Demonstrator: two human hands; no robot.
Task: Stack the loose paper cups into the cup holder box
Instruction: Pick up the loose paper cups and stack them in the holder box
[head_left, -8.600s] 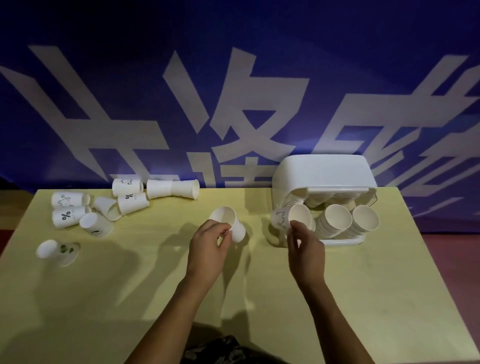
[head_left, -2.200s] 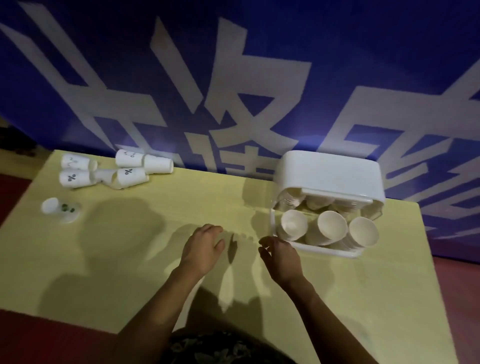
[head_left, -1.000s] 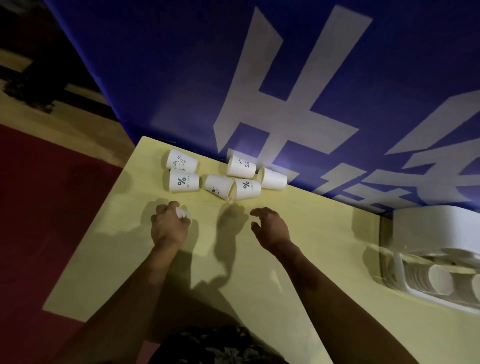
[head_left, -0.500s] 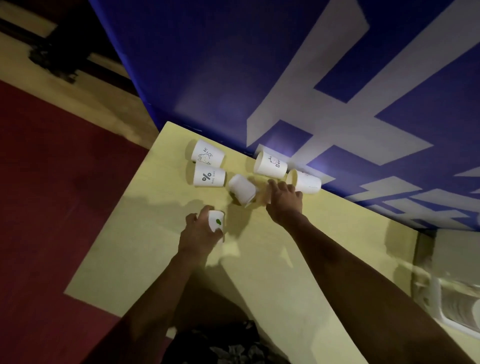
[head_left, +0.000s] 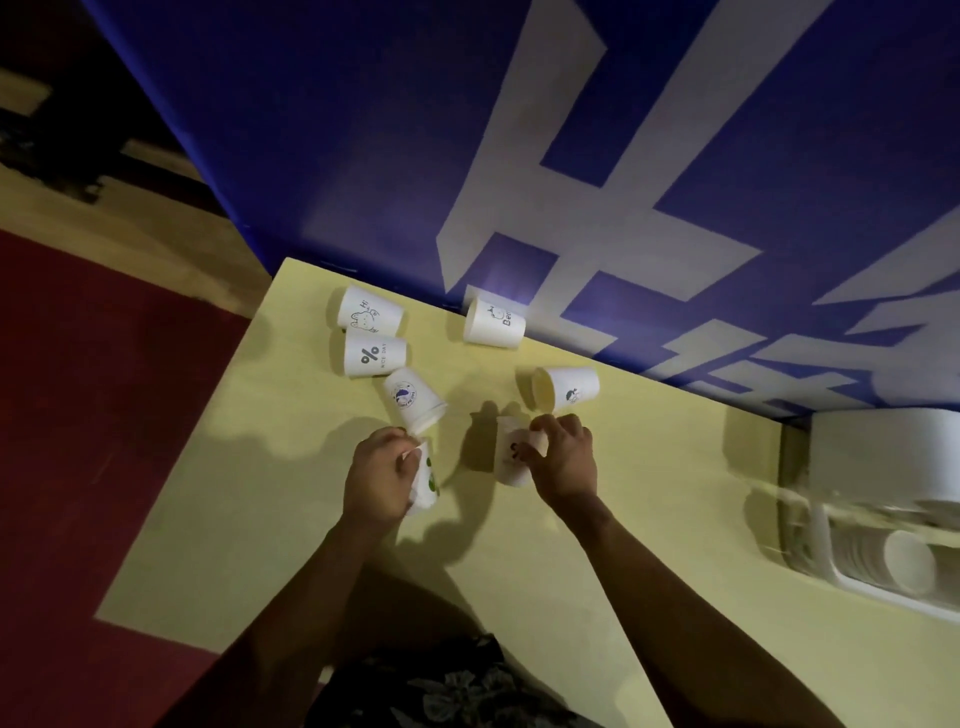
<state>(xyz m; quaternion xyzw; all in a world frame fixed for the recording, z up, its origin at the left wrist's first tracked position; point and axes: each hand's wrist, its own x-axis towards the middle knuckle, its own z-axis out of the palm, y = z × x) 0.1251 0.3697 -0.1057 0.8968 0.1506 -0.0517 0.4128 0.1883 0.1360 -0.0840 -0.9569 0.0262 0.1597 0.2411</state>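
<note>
Left hand: your left hand (head_left: 382, 475) grips a cup with a green mark (head_left: 425, 480), fingers curled round it; its long axis runs 12 to 6.
Right hand: your right hand (head_left: 561, 462) holds a second cup (head_left: 511, 457), thumb and fingers round its wall, long axis also 12 to 6.
Loose cups: four lie on their sides on the desk (head_left: 260, 493) at 12 o'clock of your hands, a fifth (head_left: 566, 387) lies at 1 o'clock, mouth pointing to 9.
Cup holder box: the box (head_left: 883, 457) sits at 3 o'clock, near the desk's right edge, stacked cups (head_left: 909, 569) inside with mouths toward you.
</note>
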